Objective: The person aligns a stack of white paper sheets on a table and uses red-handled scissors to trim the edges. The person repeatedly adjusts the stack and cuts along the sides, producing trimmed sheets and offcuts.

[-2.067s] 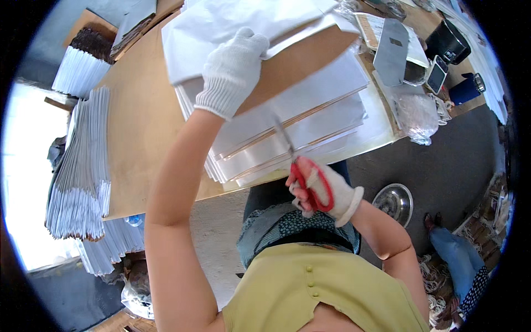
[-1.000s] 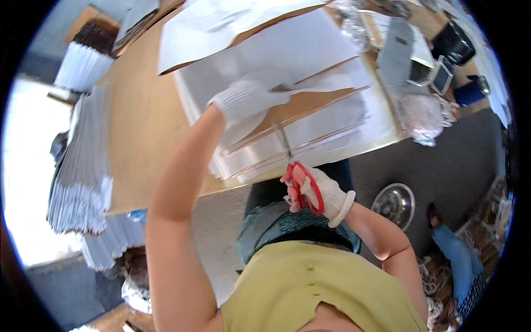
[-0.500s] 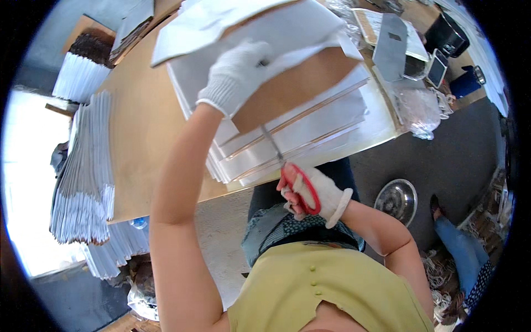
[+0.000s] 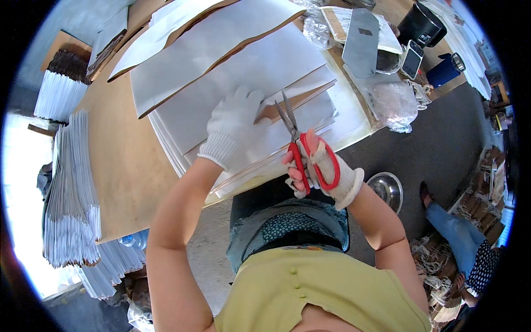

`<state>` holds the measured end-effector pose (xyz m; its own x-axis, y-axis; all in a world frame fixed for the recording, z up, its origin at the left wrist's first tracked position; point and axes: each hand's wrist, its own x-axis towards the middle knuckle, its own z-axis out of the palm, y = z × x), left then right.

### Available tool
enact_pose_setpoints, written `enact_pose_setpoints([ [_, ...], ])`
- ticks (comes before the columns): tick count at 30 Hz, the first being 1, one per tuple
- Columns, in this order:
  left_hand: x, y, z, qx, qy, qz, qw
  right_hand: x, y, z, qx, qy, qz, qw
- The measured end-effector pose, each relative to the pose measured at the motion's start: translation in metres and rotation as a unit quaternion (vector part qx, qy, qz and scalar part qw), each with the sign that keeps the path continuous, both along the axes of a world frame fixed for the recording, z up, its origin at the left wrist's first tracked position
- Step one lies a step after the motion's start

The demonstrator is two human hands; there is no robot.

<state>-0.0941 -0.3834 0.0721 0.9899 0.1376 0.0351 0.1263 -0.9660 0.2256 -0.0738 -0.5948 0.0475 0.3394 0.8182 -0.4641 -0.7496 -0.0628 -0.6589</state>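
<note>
My left hand (image 4: pixel 235 124), in a white knit glove, lies over a stack of large white paper sheets (image 4: pixel 188 130) with its fingers stretched out. Beside its fingertips, a sheet's edge is turned and a brown patch (image 4: pixel 301 105) shows. My right hand (image 4: pixel 329 174), in a glove that leaves fingertips bare, holds red-handled scissors (image 4: pixel 291 123) just right of my left hand. The blades are parted and point away from me, over the stack's near right part. Beyond my left hand, white sheets with brown edges (image 4: pixel 221 41) lie overlapped and curled.
The stack sits on a wooden table (image 4: pixel 119 160). Folded white paper bundles (image 4: pixel 72 193) stand along its left side. At the back right are a grey metal plate (image 4: pixel 360 44), a phone (image 4: pixel 412 59), a blue flask (image 4: pixel 445 71) and a plastic bag (image 4: pixel 392 102). A metal basin (image 4: pixel 385 191) is on the floor.
The sheet my left hand held up has gone over to the far side, and that hand has come down nearer me. The scissors have risen, their blades now spread. The view has shifted slightly.
</note>
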Motion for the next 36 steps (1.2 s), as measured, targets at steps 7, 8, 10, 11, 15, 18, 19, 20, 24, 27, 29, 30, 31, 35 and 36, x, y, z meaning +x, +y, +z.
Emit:
enact_pose_setpoints([
  [7,0.0,0.017,-0.008,-0.099,-0.016,-0.018,0.995,0.043,-0.038,-0.015,-0.108,-0.1,-0.061,0.987],
  [8,-0.002,0.017,-0.005,-0.11,-0.016,-0.023,0.994,0.052,-0.038,-0.013,-0.136,-0.118,-0.074,0.981],
  [10,-0.002,0.021,-0.003,-0.131,-0.01,-0.034,0.991,0.054,-0.042,-0.027,-0.12,-0.132,-0.102,0.979],
  [11,-0.001,0.023,-0.002,-0.144,-0.005,-0.038,0.989,0.055,-0.043,-0.032,-0.112,-0.139,-0.114,0.977],
  [15,0.003,0.051,-0.013,-0.212,0.047,-0.053,0.975,-0.01,-0.013,-0.035,-0.073,-0.036,-0.054,0.995],
  [18,0.01,0.061,-0.011,-0.248,0.092,-0.056,0.963,-0.06,0.024,-0.052,0.014,-0.001,0.088,0.996],
  [19,0.011,0.059,-0.009,-0.249,0.11,-0.031,0.962,-0.072,0.033,-0.059,0.059,-0.009,0.121,0.991],
  [20,0.01,0.06,-0.009,-0.234,0.124,-0.017,0.964,-0.082,0.042,-0.062,0.065,-0.004,0.136,0.989],
  [24,0.004,0.055,0.002,-0.221,0.12,-0.026,0.967,-0.088,0.07,-0.034,-0.05,-0.064,0.178,0.981],
  [27,0.009,0.048,0.014,-0.154,0.136,-0.003,0.979,-0.083,0.069,-0.028,-0.092,-0.076,0.175,0.977],
  [29,0.018,0.051,0.015,-0.076,0.112,-0.005,0.991,-0.082,0.057,-0.025,-0.068,-0.041,0.149,0.986],
  [30,0.025,0.057,0.014,-0.036,0.073,-0.028,0.996,-0.077,0.049,-0.024,-0.058,-0.041,0.137,0.988],
  [31,0.027,0.061,0.016,0.003,0.034,-0.045,0.998,-0.073,0.04,-0.022,-0.049,-0.042,0.13,0.989],
  [35,0.031,0.064,0.024,0.126,-0.134,-0.019,0.983,-0.045,0.01,-0.012,-0.013,0.026,0.057,0.998],
  [36,0.028,0.061,0.024,0.154,-0.118,-0.017,0.981,-0.038,0.007,-0.01,0.037,0.032,0.033,0.998],
])
